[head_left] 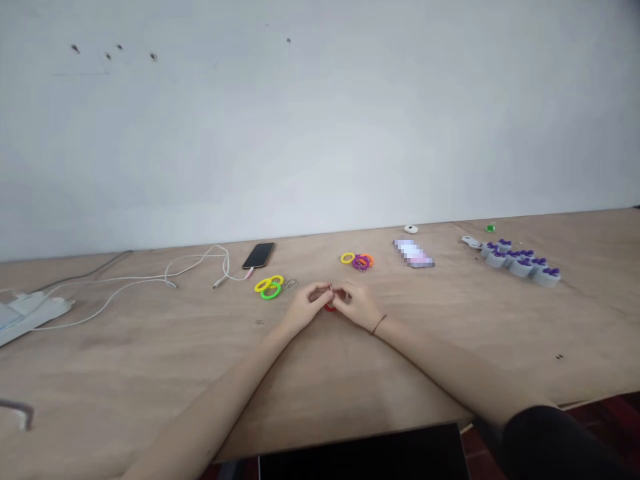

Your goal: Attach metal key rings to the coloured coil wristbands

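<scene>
Honestly, good close pinch: the left hand [306, 303] and right hand [353, 302] had fingers almost shut on a red plastic coil band [330, 307], held low over the wooden counter [150, 373].

From my feed this looks like a plain workroom, maybe at home: plywood table [150, 353], white wall [320, 120], phone [259, 255], charging cable [195, 265].
</scene>
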`<state>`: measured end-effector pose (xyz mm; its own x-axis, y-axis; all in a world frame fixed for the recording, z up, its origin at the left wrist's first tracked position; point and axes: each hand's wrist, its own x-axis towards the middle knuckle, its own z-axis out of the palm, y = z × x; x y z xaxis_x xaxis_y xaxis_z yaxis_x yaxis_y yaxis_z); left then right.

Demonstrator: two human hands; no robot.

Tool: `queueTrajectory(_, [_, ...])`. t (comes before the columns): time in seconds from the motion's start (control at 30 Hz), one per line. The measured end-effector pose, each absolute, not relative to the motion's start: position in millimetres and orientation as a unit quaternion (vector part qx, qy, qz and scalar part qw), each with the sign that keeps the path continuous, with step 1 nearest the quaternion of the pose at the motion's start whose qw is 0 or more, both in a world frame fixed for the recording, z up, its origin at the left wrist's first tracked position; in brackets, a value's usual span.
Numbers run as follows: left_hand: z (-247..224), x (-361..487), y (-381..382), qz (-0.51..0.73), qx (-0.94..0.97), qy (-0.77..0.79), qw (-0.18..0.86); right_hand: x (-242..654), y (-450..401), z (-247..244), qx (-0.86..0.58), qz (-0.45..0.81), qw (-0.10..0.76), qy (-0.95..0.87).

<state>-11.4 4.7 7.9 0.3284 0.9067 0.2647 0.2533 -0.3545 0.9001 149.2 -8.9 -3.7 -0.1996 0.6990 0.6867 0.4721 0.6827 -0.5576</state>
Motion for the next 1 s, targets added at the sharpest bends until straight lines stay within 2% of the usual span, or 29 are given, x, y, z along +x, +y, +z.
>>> queueTrajectory(0.1, [5.2, -8.5, 3.1, 0.426, 0.679, 0.406, 0.439, 149.7, -9.9, -3.9, -0.375, 0.076, 0.498, -0.778])
queueTrajectory(0.2, [4.6, -6.2, 1.8, 0.439, 0.664, 0.416, 0.44, 149.4, -9.8, -5.2, -0.373, 0.058, 0.499, -0.78])
queueTrajectory(0.53, [11.6, 3.4, -2.8, 0.469, 0.659, 0.44, 0.391, 140.6, -11.5, -6.4, -0.422, 0.082, 0.512, -0.743])
queueTrajectory(0.83, [14.1, 0.1, -6.7, 0.462, 0.664, 0.458, 0.368, 150.7, -11.9, -1.0, -0.34, 0.051, 0.466, -0.815])
queueTrajectory(1.0, [15.4, -0.3, -9.6, 0.45, 0.694, 0.462, 0.319, 153.2, -11.3, 3.0, -0.332, 0.033, 0.451, -0.828])
